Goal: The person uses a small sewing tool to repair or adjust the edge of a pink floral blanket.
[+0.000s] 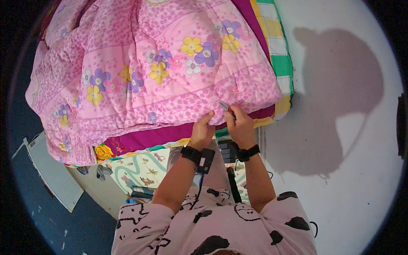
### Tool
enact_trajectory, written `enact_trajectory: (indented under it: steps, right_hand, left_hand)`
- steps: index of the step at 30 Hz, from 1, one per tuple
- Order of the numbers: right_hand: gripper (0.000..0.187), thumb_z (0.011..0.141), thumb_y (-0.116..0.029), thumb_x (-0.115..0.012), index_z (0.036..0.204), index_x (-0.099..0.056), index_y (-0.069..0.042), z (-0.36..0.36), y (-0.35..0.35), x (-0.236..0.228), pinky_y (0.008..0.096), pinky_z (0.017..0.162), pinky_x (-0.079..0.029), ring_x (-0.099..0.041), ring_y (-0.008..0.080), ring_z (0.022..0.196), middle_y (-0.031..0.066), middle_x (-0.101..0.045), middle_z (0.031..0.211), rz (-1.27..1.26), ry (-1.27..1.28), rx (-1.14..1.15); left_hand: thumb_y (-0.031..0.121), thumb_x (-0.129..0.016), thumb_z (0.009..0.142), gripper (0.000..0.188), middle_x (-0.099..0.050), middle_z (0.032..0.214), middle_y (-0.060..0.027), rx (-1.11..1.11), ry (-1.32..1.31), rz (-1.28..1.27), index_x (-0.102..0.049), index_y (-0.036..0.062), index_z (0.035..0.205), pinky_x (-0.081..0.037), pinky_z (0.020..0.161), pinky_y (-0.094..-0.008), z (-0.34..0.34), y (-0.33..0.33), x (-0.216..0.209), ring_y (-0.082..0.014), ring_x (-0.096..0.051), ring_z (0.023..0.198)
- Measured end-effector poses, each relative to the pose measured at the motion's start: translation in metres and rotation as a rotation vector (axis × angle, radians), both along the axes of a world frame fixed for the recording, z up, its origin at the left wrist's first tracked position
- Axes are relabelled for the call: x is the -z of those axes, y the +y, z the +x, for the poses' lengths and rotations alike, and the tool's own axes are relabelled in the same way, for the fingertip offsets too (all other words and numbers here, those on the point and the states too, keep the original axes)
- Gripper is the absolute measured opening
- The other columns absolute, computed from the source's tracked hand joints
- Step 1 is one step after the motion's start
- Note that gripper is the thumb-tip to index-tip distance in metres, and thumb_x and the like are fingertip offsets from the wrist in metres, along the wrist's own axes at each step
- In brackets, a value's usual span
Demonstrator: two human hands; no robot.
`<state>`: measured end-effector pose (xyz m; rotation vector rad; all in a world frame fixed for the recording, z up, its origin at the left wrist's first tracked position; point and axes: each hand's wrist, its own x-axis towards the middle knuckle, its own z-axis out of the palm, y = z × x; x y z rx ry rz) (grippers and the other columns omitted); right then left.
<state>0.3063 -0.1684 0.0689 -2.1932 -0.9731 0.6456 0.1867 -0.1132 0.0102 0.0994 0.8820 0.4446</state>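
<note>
Slipping, the blade (223, 105) could nick your left hand (202, 133), pinching quilt (170, 100) close by; right hand (242, 131) closed round handle (231, 113).

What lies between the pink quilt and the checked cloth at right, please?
The head view shows purple cloth between the pink quilt and the checked cloth.

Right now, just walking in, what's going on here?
A person is working at the near edge of a pink flowered quilt. The left hand pinches that edge, while the right hand, just beside it, holds a small metal-tipped tool over the cloth. Whether the tip touches is unclear. The quilt lies over a purple sheet.
</note>
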Motion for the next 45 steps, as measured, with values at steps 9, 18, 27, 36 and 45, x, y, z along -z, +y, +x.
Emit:
enact_trajectory:
  steps: [9,18,27,36,45]
  right_hand:
    - [0.016,0.081,-0.019,-0.056,0.087,-0.055,-0.003,0.001,0.000,-0.007,0.0391,0.057,-0.046,-0.059,0.0343,0.067,0.0151,-0.060,0.076,0.057,0.034,0.015]
    - [0.017,0.081,-0.020,-0.057,0.088,-0.057,-0.004,0.000,0.006,-0.011,0.0389,0.057,-0.046,-0.059,0.0336,0.067,0.0152,-0.060,0.075,0.038,0.043,-0.014]
    - [0.017,0.080,-0.020,-0.059,0.086,-0.056,-0.005,0.001,0.005,-0.004,0.0385,0.053,-0.045,-0.059,0.0325,0.061,0.0140,-0.059,0.072,0.063,0.006,-0.042]
    - [0.016,0.080,-0.020,-0.059,0.081,-0.054,-0.005,0.001,0.006,-0.008,0.0387,0.052,-0.044,-0.058,0.0323,0.060,0.0134,-0.057,0.068,0.045,0.057,-0.022]
    - [0.016,0.080,-0.019,-0.058,0.083,-0.054,-0.004,0.000,0.006,-0.004,0.0397,0.055,-0.044,-0.058,0.0335,0.064,0.0145,-0.058,0.072,0.059,0.053,-0.021]
  left_hand:
    - [0.019,-0.052,0.084,0.032,-0.055,0.111,-0.0102,-0.005,-0.011,0.004,-0.051,0.0002,0.111,-0.034,0.097,-0.0402,-0.003,0.000,0.003,-0.0233,-0.051,0.105]
    - [0.019,-0.054,0.083,0.033,-0.056,0.111,-0.0099,0.017,0.043,-0.010,-0.051,0.0013,0.110,-0.035,0.096,-0.0398,-0.006,-0.001,0.002,-0.0229,-0.052,0.105]
    - [0.019,-0.053,0.084,0.033,-0.055,0.111,-0.0096,0.020,0.012,0.008,-0.050,0.0009,0.112,-0.037,0.096,-0.0402,-0.008,-0.003,0.008,-0.0233,-0.052,0.105]
    - [0.010,-0.057,0.082,0.022,-0.060,0.102,-0.0049,-0.049,-0.039,-0.092,-0.057,0.0034,0.103,-0.039,0.090,-0.0319,-0.005,0.002,-0.007,-0.0166,-0.054,0.097]
    - [0.015,-0.053,0.084,0.035,-0.054,0.114,-0.0101,-0.025,-0.019,-0.012,-0.048,0.0001,0.115,-0.035,0.098,-0.0392,-0.004,0.001,-0.006,-0.0233,-0.051,0.107]
